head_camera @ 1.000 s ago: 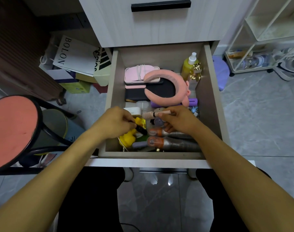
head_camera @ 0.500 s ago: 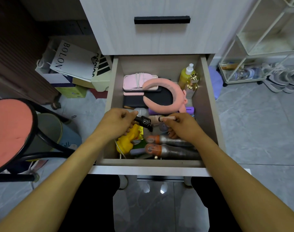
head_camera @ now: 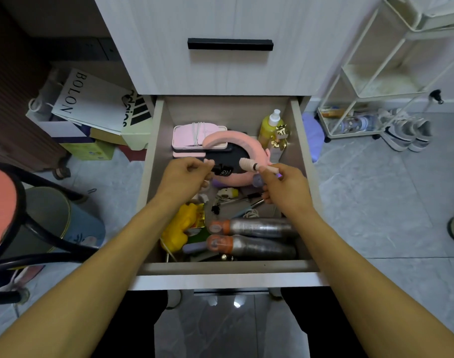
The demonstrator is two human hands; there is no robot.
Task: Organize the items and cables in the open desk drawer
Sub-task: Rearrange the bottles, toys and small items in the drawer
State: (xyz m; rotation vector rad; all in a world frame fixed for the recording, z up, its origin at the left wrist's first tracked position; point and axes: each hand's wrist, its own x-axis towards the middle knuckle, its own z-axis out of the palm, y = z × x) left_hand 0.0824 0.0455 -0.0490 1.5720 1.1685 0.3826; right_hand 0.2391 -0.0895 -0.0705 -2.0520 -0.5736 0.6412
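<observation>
The open drawer (head_camera: pixel 226 266) holds many loose items. My left hand (head_camera: pixel 184 177) is raised above its middle and pinches a small black bottle (head_camera: pixel 222 170). My right hand (head_camera: pixel 285 187) holds a small pink ribbed tube (head_camera: pixel 249 164) pointing left toward the black bottle. Under them lie a pink headband (head_camera: pixel 236 140), a pink case wrapped with a white cord (head_camera: pixel 195 134) and a black pouch (head_camera: pixel 233 157). Two silver bottles with orange caps (head_camera: pixel 254 236) lie at the drawer's front, next to a yellow toy (head_camera: pixel 179 228). Small cables and clips (head_camera: pixel 236 202) lie in the middle.
A yellow spray bottle (head_camera: pixel 268 126) and a gold trinket (head_camera: pixel 280 138) stand at the drawer's back right. A closed drawer with a black handle (head_camera: pixel 229 44) is above. Left are paper bags (head_camera: pixel 91 104) and a red stool (head_camera: pixel 1 208); right is a white wire rack (head_camera: pixel 375 94) with shoes.
Both hands have lifted out of the drawer's front half and moved toward its middle, carrying the black bottle and the pink tube. The items beneath them are now uncovered.
</observation>
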